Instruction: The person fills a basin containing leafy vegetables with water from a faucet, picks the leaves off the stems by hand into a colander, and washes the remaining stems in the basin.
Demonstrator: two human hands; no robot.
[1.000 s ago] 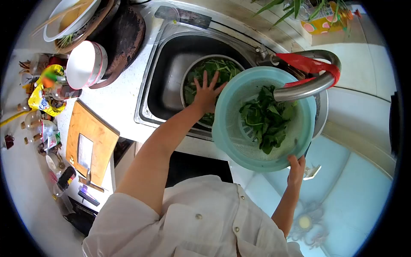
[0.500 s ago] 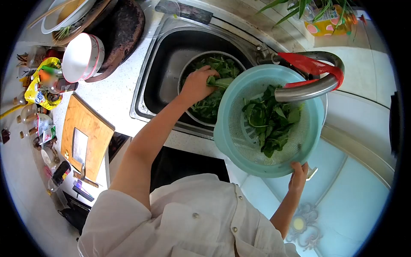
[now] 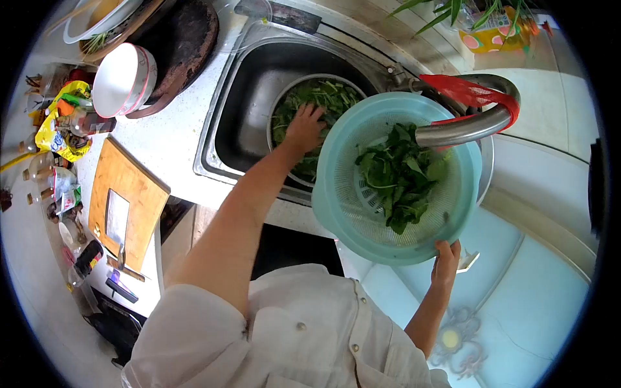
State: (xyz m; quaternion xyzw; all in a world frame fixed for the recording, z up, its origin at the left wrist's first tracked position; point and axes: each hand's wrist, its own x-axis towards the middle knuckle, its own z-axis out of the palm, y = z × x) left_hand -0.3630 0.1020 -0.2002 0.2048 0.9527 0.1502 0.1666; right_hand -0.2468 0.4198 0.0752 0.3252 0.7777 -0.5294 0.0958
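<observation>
One round mesh-walled colander (image 3: 331, 204), limp leaves (image 3: 398, 178)

one colander (image 3: 333, 207), one faucet (image 3: 464, 129) and two batches of greens (image 3: 400, 181) show.

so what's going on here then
A person's left hand is on leafy greens in a bowl inside the sink; whether it grips any is unclear. The right hand holds the rim of a pale blue-green colander, with a pile of leaves inside, below the faucet.
</observation>
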